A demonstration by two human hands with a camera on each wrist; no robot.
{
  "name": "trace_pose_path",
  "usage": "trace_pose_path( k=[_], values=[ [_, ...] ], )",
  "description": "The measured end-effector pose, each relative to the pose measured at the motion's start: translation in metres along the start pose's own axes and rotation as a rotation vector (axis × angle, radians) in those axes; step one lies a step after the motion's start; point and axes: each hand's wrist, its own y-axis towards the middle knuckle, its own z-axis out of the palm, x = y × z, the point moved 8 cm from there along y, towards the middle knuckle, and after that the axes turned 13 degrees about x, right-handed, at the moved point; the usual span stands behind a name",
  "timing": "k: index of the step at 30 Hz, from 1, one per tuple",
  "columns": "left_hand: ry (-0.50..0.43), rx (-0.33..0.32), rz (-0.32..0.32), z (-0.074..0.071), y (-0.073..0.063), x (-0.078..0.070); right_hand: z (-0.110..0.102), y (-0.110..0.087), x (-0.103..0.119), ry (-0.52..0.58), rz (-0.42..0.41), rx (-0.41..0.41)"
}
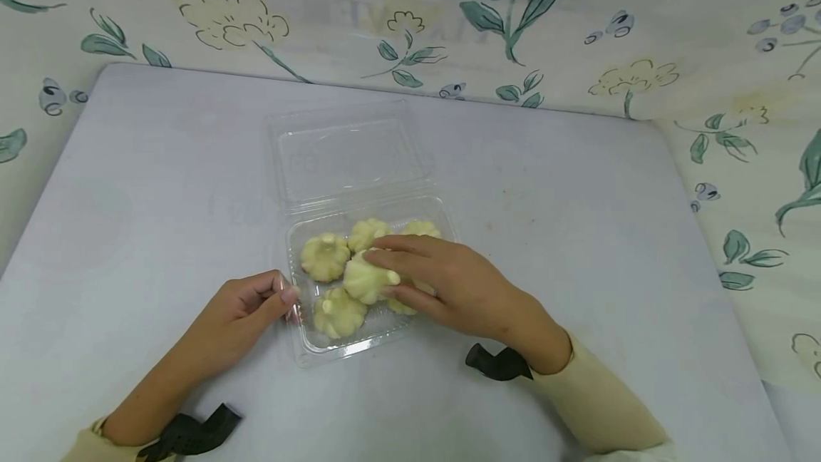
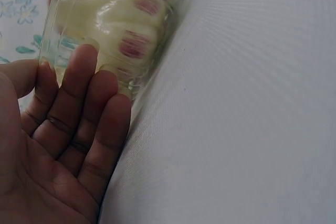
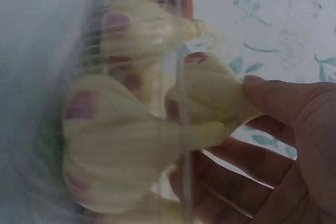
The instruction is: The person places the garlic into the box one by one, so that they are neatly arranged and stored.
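A clear plastic clamshell box (image 1: 301, 356) stands on the table with its lid (image 1: 349, 155) folded back away from me. Several pale yellow garlic bulbs (image 1: 325, 257) sit inside, and purple-red patches mark their sides in both wrist views. My left hand (image 1: 240, 312) pinches the box's left rim, thumb on top and fingers against the outer wall. Over the middle of the box, my right hand (image 1: 458, 280) grips one garlic bulb (image 3: 210, 90) between thumb and fingers, its stem pointing right in the head view. That hand partly hides the bulbs at the box's right side.
Beneath the box lies a white table (image 1: 160, 184). A cloth with flowers and leaves (image 1: 359, 27) hangs along the back and sides. Black wrist straps (image 1: 199, 433) sit by both sleeves. Small brown specks dot the table right of the lid.
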Motion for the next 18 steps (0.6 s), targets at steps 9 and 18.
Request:
trace_pose_path(
  k=[9, 18],
  values=[
    [-0.005, 0.000, 0.005, 0.000, 0.000, -0.001, 0.016, 0.005, -0.005, -0.038, 0.019, 0.072],
    [0.007, -0.039, -0.016, -0.001, -0.001, 0.002, 0.028, 0.006, -0.010, -0.123, 0.099, 0.205]
  ],
)
